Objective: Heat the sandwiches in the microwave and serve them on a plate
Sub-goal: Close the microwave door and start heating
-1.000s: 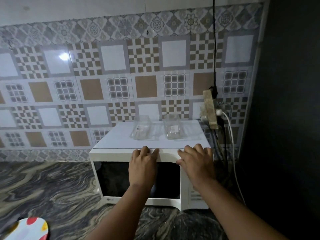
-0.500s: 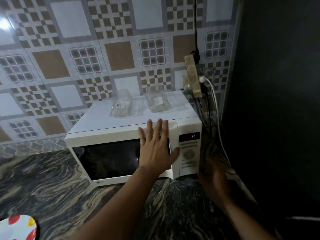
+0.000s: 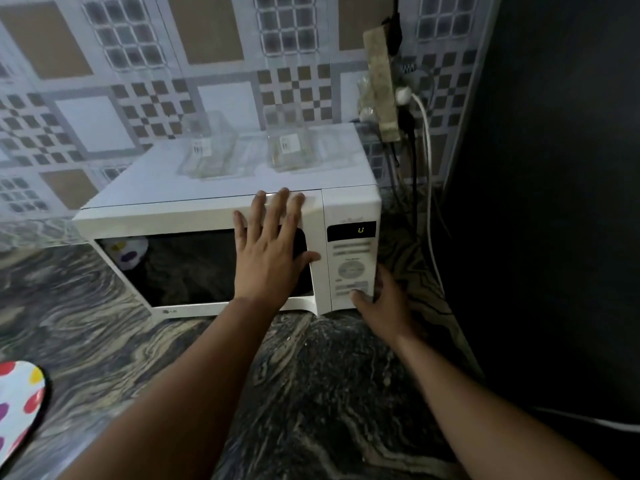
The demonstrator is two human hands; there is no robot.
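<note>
While the left hand (image 3: 268, 252) lies flat, fingers spread, on the shut door of the microwave (image 3: 207, 216) on the counter (image 3: 86, 323), the right hand (image 3: 384, 301), holding nothing, thumbs its lower panel buttons.

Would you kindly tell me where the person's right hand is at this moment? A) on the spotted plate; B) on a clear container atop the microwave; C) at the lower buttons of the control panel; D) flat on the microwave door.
C: the right hand has a fingertip at the lower buttons of the microwave's control panel, while the left hand lies flat on the door.
</note>
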